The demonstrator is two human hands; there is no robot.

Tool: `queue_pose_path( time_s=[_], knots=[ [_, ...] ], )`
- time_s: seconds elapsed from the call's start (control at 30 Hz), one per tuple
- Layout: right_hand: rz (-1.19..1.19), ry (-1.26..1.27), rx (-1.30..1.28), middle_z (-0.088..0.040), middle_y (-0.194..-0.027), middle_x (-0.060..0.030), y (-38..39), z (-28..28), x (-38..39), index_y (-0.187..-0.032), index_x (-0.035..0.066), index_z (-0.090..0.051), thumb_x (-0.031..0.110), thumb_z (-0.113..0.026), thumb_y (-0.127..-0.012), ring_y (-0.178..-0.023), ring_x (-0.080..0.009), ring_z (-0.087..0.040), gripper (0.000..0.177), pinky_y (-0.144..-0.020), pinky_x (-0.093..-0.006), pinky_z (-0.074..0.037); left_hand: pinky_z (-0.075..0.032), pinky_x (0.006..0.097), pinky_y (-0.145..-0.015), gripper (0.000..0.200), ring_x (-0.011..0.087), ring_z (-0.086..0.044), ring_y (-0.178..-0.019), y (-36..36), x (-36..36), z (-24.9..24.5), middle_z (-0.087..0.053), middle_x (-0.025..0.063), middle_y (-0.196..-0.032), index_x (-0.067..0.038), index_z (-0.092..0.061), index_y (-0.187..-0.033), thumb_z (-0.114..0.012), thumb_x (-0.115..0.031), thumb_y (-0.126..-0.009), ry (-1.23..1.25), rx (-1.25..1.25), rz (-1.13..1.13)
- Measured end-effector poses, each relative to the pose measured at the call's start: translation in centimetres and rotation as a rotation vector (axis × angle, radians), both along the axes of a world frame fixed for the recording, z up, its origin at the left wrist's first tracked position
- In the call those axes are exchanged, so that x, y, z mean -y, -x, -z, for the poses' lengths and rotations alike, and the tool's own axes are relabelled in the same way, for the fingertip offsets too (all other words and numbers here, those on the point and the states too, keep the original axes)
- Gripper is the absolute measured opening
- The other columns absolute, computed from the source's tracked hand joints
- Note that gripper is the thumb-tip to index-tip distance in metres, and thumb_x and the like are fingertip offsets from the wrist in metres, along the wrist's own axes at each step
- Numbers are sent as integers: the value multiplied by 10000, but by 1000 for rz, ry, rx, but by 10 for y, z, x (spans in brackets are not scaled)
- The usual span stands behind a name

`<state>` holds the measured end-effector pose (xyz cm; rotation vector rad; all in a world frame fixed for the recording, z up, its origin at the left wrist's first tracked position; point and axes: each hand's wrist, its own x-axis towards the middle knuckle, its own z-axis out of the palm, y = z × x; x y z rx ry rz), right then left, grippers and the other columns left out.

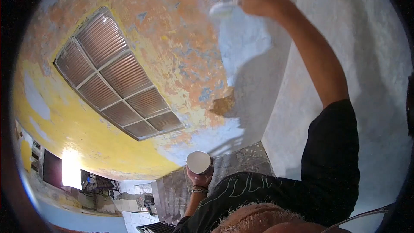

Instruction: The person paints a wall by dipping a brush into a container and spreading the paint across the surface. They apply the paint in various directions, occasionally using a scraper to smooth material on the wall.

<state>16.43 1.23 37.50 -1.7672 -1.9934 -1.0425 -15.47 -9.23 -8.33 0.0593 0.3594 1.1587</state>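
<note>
My right hand (257, 0) is raised high against the wall, its fingers closed on the handle of a brush (224, 7) whose pale head is smeared by motion. The brush is at the border between peeling orange paint (189, 21) and a pale, whitish wall area (243, 39). Low in front of my body, my left hand (202, 178) holds a round container (199, 162) from below, and white material shows at its top. A bracelet is on the left wrist.
A window (114, 80) with ribbed panes is set in the yellow and orange wall. The grey side wall (332, 60) meets it at a corner on the right. A bright light (71, 170) shines at lower left, near assorted objects. Grey floor tiles (172, 192) lie below.
</note>
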Motion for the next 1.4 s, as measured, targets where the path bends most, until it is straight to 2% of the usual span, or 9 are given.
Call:
queue_pose_path(
  time_s=[0.13,0.27,0.4,0.53,0.83,1.0,1.13,1.27,1.4],
  knots=[
    [178,-26,-76,-626,-840,-190,23,-45,34,-835,13,-629,118,-474,-764,-822,-323,-613,200,-712,-425,-482,-537,381,-567,607,359,-541,-937,7,3,4,-558,168,-1057,-68,-490,-1142,-424,-546,-774,27,-85,-34],
    [-32,-467,-36,-610,-763,-149,4,-12,9,-784,22,-631,121,-492,-751,-738,-284,-596,174,-646,-389,-466,-499,444,-731,584,349,-540,-970,15,4,1,-553,170,-1082,-76,-489,-1155,-413,-519,-783,-1,21,-38],
    [2,-465,-128,-580,-883,-119,10,96,-22,-1105,114,-542,101,-486,-786,-638,-310,-606,324,-543,-434,-489,-415,481,-879,577,337,-539,-985,16,2,-3,-543,175,-1107,-74,-488,-1163,-412,-503,-785,-63,96,-23],
    [75,-127,-277,-539,-861,-111,30,186,5,-1124,91,-533,70,-482,-781,-595,-286,-596,348,-504,-380,-491,-436,459,-859,601,332,-533,-1002,21,1,-3,-537,169,-1123,-64,-477,-1175,-404,-515,-786,-133,152,47],
    [88,619,-387,-563,-874,-126,10,423,25,-1052,101,-566,128,-476,-790,-742,-308,-614,278,-619,-451,-492,-507,436,-706,652,354,-454,-1105,33,7,19,-462,153,-1221,-90,-434,-1226,-438,-544,-758,-21,38,46],
    [196,302,-471,-591,-738,-138,7,309,7,-802,59,-570,243,-507,-823,-700,-339,-598,196,-624,-450,-476,-486,370,-595,599,342,-537,-931,26,17,11,-551,105,-1057,-119,-496,-1132,-384,-596,-787,148,-75,-35],
    [-107,-142,-406,-593,-773,-131,-11,233,35,-1096,38,-564,231,-510,-861,-739,-279,-597,308,-660,-364,-475,-477,420,-706,571,313,-534,-963,22,23,24,-553,64,-1070,-148,-508,-1125,-386,-594,-791,40,-235,-134],
    [-397,328,-1139,-593,-795,-113,3,233,77,-1117,-14,-533,167,-476,-883,-704,-171,-556,300,-670,-283,-440,-478,402,-712,639,324,-525,-989,16,25,24,-529,127,-1102,-102,-462,-1186,-411,-570,-755,243,-104,-150],
    [-613,996,-1228,-580,-742,-89,26,277,85,-1076,-68,-528,131,-466,-884,-702,-144,-548,284,-669,-272,-439,-477,392,-716,667,288,-541,-988,10,19,13,-549,97,-1109,-116,-484,-1181,-344,-642,-795,196,-38,-32]
  ],
)
